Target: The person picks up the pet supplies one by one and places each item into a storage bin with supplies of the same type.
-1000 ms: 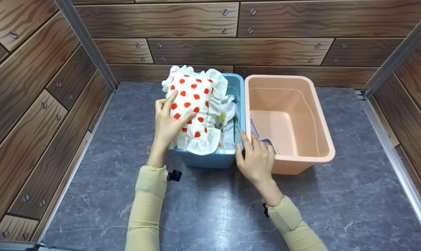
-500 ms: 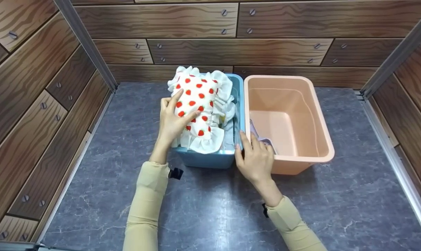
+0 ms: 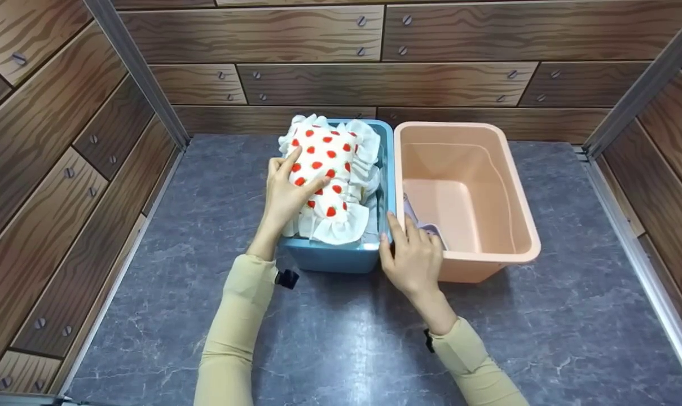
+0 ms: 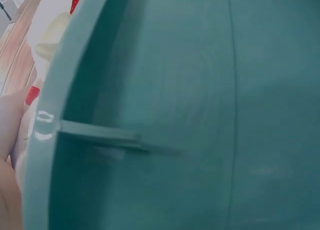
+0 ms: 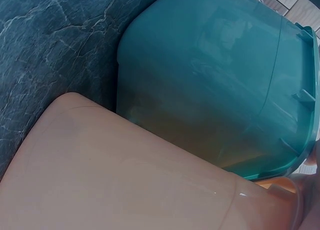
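In the head view my left hand [image 3: 287,192] grips a white ruffled cushion [image 3: 321,163] with a red strawberry print, thumb and fingers spread across its left side. The cushion lies over the blue bin [image 3: 335,259], covering most of its opening. White frilled fabric [image 3: 372,186] shows beside it inside the bin. My right hand [image 3: 415,259] holds the adjoining rims at the front corner where the blue bin meets the peach bin [image 3: 521,214]. In the left wrist view the blue bin's outer wall [image 4: 190,89] fills most of the picture, with a sliver of hand at the left.
Inside the peach bin, a lavender item [image 3: 432,228] lies at the left front, partly hidden by my right hand. Both bins stand side by side on the dark marbled surface [image 3: 341,338]. Wood-patterned panels [image 3: 307,34] enclose the back and sides.
My left hand has moved the strawberry-print cushion to the right and lower over the blue bin, covering more of the white frilled fabric. My right hand stays at the rims.
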Action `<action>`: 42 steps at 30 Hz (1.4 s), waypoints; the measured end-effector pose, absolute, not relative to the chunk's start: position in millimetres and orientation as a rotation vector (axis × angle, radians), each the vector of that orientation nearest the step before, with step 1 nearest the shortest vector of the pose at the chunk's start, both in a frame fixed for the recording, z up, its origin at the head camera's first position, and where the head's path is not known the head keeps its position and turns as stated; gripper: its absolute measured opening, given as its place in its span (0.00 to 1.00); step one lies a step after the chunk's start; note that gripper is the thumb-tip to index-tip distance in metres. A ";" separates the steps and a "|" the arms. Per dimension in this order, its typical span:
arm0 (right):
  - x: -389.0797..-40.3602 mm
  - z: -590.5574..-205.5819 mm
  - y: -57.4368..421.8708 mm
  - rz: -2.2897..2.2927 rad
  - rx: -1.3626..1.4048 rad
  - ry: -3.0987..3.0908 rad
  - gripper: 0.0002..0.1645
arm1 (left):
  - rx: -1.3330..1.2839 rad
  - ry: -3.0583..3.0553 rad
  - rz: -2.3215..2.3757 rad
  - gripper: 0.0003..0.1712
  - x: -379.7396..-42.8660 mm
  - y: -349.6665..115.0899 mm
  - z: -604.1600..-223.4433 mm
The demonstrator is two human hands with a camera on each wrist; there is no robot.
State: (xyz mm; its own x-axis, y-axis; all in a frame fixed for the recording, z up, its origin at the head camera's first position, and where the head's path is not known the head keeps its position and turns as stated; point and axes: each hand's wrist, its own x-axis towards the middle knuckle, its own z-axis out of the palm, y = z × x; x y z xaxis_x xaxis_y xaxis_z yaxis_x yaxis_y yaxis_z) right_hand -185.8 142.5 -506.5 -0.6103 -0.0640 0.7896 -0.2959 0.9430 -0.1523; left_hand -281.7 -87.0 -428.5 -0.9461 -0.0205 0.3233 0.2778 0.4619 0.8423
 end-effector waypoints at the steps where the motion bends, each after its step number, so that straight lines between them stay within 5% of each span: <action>1: -185.8 -506.3 142.6 0.338 0.252 -2.218 0.25 | -0.222 -2.427 -1.478 0.50 -282.3 -86.4 -428.9; 42: -184.6 -505.4 143.4 0.359 0.250 -2.247 0.26 | -0.300 -2.689 -1.690 0.54 -303.3 -81.7 -440.0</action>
